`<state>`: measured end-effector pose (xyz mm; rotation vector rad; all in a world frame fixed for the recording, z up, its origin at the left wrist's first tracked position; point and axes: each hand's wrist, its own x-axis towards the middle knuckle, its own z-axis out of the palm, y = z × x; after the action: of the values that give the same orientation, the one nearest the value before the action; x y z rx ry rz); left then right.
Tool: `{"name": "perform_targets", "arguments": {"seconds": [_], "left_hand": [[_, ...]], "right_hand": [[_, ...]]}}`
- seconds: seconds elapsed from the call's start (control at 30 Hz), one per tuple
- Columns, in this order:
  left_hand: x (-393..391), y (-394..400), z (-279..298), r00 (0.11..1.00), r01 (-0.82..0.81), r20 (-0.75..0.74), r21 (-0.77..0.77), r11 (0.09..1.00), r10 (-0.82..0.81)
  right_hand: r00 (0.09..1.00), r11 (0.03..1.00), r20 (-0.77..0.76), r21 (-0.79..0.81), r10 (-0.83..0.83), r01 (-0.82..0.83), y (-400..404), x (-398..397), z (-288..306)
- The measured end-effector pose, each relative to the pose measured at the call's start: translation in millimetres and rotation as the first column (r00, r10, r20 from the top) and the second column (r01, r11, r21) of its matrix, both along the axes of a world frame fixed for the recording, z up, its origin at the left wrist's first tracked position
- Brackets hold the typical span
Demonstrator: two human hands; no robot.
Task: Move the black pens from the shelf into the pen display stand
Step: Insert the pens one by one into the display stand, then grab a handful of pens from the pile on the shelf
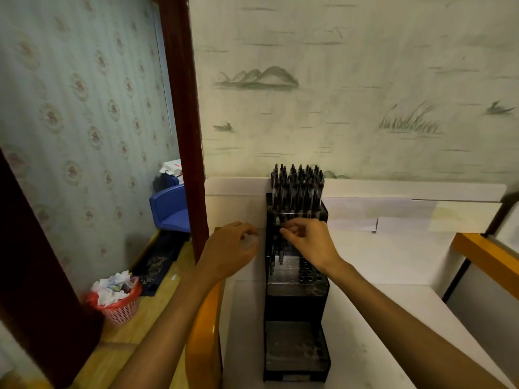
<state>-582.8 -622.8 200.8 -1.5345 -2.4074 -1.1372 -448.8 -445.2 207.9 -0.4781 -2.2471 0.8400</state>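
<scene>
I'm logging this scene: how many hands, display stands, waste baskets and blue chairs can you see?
Hands: 2, left and right
Pen display stand: 1
Waste basket: 1
Blue chair: 1
Total: 5

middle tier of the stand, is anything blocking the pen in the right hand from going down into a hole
Nothing visible does. The right hand pinches a black pen upright with its tip just above the middle tier of the pen display stand. The filled pens sit on the top tier behind, and the left hand is off to the side.
</scene>
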Motion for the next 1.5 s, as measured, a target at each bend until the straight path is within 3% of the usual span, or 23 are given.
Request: {"name": "perform_targets", "arguments": {"seconds": [0.23, 0.43, 0.87, 1.07, 1.2, 1.5], "left_hand": [[1.2, 2.8, -7.2, 1.0, 0.019, -0.023, -0.011, 1.0, -0.02], [4.7, 3.5, -6.7, 0.999, 0.027, -0.027, -0.026, 0.999, -0.028], [24.1, 11.7, -7.4, 0.989, 0.045, -0.143, 0.09, 0.995, -0.031], [61.2, 41.6, -7.4, 0.983, 0.182, -0.016, 0.032, 0.983, -0.182], [92.3, 66.8, -12.0, 0.981, 0.192, -0.031, -0.014, 0.981, -0.193], [238.3, 145.3, -15.5, 0.949, 0.315, -0.017, -0.035, 0.948, -0.316]], "right_hand": [[0.996, 0.997, 0.06, 0.037, -0.069, 0.067, -3.6, -2.3, 2.7], [0.968, 0.993, 0.223, 0.003, -0.114, 0.116, -7.4, -3.3, -8.0], [0.94, 0.976, 0.283, 0.16, -0.191, 0.15, -6.5, 23.8, -10.5], [0.914, 0.957, 0.305, 0.201, -0.266, 0.211, 11.7, 76.4, -14.2], [0.89, 0.922, 0.299, 0.289, -0.344, 0.259, 21.8, 120.5, -14.3], [0.838, 0.885, 0.312, 0.292, -0.447, 0.363, 62.3, 290.8, -13.8]]}}
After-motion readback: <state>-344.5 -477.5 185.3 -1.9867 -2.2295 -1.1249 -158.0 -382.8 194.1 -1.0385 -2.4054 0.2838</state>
